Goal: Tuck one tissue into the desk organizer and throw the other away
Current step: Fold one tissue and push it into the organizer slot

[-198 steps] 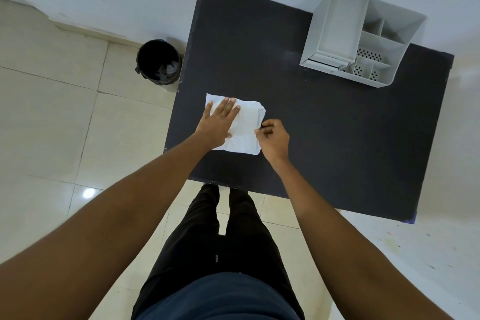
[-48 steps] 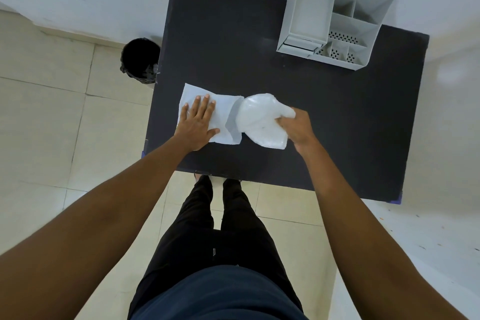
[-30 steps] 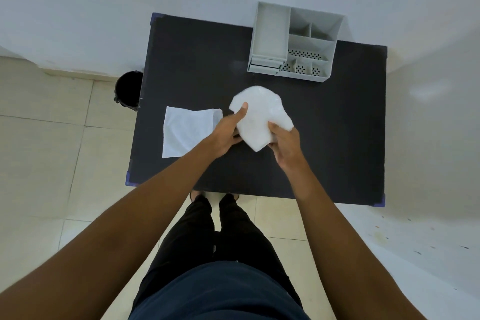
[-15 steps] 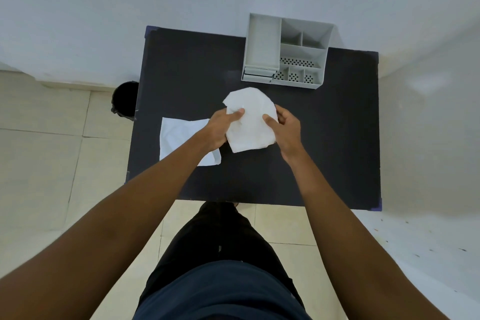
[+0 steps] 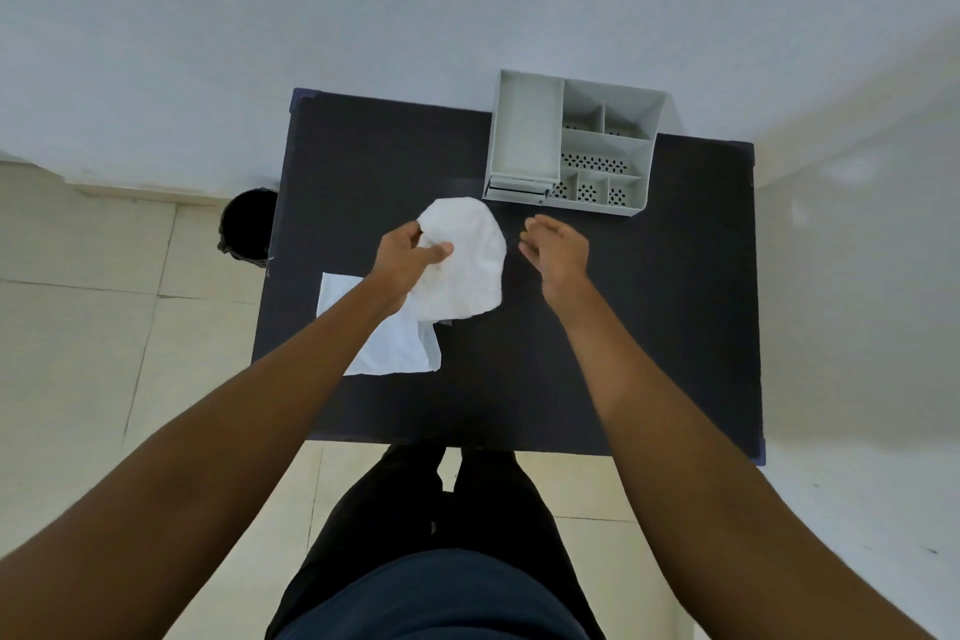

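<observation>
Black trash bin (image 5: pixel 248 224) on the floor at 9 o'clock off the bench (image 5: pixel 649 327); flat tissue (image 5: pixel 387 353) stays on the bench, partly under the left forearm. Left hand (image 5: pixel 405 260) now alone holds the crumpled tissue (image 5: pixel 467 265), fingers clamped on it. Right hand (image 5: pixel 558 252), half a second ago also gripping, has let go, fingers apart, empty; grey desk organizer (image 5: pixel 571 146) at 1 o'clock is empty, so neither tissue is placed yet.

Dark surface (image 5: pixel 649 327) against a pale wall

A flat white tissue (image 5: pixel 387 348) lies near its left edge; a grey desk organizer (image 5: pixel 524 140) stands at the far edge, well apart.
</observation>
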